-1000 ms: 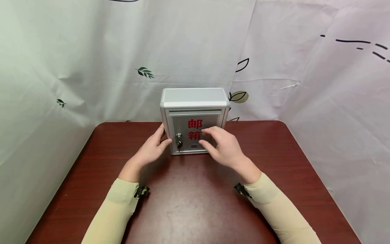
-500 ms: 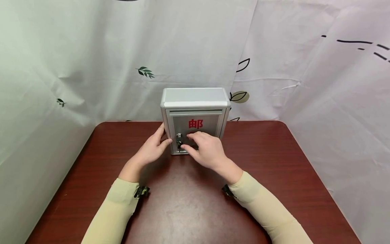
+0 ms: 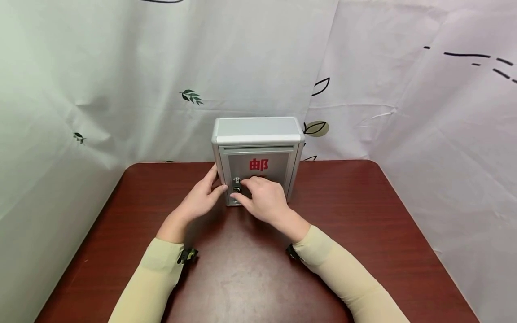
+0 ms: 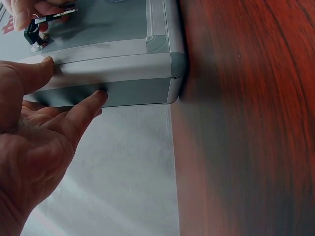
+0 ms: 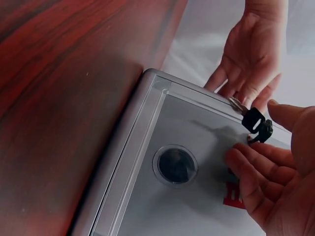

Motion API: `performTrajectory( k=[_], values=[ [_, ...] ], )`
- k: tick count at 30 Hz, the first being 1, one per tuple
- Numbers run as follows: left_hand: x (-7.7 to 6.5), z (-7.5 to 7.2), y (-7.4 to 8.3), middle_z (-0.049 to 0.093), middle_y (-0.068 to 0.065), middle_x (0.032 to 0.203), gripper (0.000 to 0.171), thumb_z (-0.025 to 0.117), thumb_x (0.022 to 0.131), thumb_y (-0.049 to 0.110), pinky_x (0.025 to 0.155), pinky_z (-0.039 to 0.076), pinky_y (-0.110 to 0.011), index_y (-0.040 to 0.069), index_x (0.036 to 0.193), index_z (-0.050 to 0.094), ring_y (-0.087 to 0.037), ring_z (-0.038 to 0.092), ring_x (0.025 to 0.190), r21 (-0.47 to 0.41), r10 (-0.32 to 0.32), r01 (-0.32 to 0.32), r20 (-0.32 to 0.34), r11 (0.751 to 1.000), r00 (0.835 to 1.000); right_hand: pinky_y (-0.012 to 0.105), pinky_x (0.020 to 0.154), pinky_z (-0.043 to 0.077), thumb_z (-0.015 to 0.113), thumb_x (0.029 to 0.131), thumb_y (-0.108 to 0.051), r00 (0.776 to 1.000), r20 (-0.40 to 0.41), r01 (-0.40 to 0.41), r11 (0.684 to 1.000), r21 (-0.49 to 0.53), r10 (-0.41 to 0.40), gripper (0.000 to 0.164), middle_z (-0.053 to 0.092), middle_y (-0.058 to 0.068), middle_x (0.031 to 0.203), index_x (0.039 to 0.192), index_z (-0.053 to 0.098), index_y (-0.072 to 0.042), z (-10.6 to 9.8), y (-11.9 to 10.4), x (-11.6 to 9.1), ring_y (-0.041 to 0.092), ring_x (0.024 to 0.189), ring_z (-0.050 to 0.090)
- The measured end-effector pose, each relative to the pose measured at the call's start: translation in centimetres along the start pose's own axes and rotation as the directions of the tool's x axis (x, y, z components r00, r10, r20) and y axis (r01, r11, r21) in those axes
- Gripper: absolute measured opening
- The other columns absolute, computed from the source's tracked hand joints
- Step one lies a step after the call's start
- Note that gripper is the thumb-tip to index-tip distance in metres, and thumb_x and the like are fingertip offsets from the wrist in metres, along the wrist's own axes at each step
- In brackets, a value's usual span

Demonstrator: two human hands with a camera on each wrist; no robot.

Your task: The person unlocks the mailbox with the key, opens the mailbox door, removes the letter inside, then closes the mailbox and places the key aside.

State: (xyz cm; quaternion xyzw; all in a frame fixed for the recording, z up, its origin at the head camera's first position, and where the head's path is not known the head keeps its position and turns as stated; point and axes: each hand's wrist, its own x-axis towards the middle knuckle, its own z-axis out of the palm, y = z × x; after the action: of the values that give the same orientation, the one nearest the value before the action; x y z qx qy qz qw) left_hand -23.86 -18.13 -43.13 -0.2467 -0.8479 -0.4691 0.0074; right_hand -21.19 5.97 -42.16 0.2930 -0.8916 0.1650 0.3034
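A silver metal mailbox point(image 3: 258, 128) with red lettering stands upright at the back of the table. On the left of its door is a lock point(image 3: 236, 180), with black-headed keys point(image 5: 253, 119) at it; one key hangs loose. My left hand point(image 3: 198, 199) holds the box's left side. In the left wrist view the left thumb point(image 4: 42, 71) lies on the front edge and the fingers point(image 4: 88, 108) reach along the side. My right hand point(image 3: 264, 197) is before the door, thumb and fingers spread around the keys, without a visible pinch. It covers part of the lettering.
The dark red wooden table point(image 3: 242, 278) spreads in front and to both sides. White cloth point(image 3: 258, 58) with leaf prints hangs close behind the mailbox and along both sides. A round clear disc point(image 5: 175, 165) sits low on the door.
My right hand has moved left across the door from near its right side to the keys. The left hand and the mailbox have stayed in place.
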Motion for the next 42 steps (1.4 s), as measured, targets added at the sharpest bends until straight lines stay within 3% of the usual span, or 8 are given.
performTrajectory(
  k=[16, 23, 31, 42],
  values=[
    [0.3, 0.1, 0.1, 0.032, -0.015, 0.18, 0.088, 0.061, 0.114, 0.004, 0.118, 0.05, -0.056, 0.023, 0.181, 0.008, -0.037, 0.049, 0.154, -0.028, 0.02, -0.02, 0.004, 0.999, 1.0, 0.038, 0.063, 0.064, 0.089, 0.096, -0.044, 0.998, -0.048, -0.041, 0.998, -0.042, 0.039, 0.034, 0.083, -0.001, 0.097, 0.107, 0.086, -0.012, -0.2, -0.6, 0.6, 0.018, 0.083, 0.078],
    [0.2, 0.1, 0.1, 0.029, -0.013, 0.181, 0.088, 0.061, 0.114, 0.004, 0.119, 0.049, -0.057, 0.023, 0.181, 0.007, -0.038, 0.048, 0.155, -0.036, 0.027, -0.027, 0.007, 0.999, 1.0, 0.039, 0.061, 0.063, 0.088, 0.097, -0.045, 0.996, -0.01, -0.084, 0.995, -0.063, 0.083, 0.033, 0.083, -0.002, 0.098, 0.106, 0.088, -0.014, -0.4, -1.3, 0.9, 0.018, 0.08, 0.079],
    [0.0, -0.1, 0.2, 0.027, -0.009, 0.182, 0.088, 0.06, 0.115, 0.006, 0.12, 0.048, -0.055, 0.028, 0.181, 0.005, -0.034, 0.047, 0.157, -0.03, 0.003, -0.003, 0.014, 1.0, 1.0, 0.04, 0.056, 0.059, 0.088, 0.097, -0.043, 0.991, -0.02, -0.13, 0.991, -0.006, 0.13, 0.029, 0.084, -0.001, 0.092, 0.105, 0.089, -0.014, 0.0, -1.5, 1.0, 0.021, 0.071, 0.076],
    [-0.1, -0.1, 0.1, 0.031, -0.012, 0.181, 0.087, 0.06, 0.115, 0.005, 0.12, 0.049, -0.056, 0.024, 0.181, 0.008, -0.036, 0.049, 0.155, -0.023, 0.01, -0.009, 0.005, 1.0, 1.0, 0.04, 0.059, 0.06, 0.091, 0.096, -0.037, 0.981, -0.039, -0.184, 0.975, 0.126, 0.191, 0.027, 0.084, 0.001, 0.091, 0.104, 0.089, -0.011, 0.5, -1.7, 0.8, 0.018, 0.071, 0.076]
  ],
)
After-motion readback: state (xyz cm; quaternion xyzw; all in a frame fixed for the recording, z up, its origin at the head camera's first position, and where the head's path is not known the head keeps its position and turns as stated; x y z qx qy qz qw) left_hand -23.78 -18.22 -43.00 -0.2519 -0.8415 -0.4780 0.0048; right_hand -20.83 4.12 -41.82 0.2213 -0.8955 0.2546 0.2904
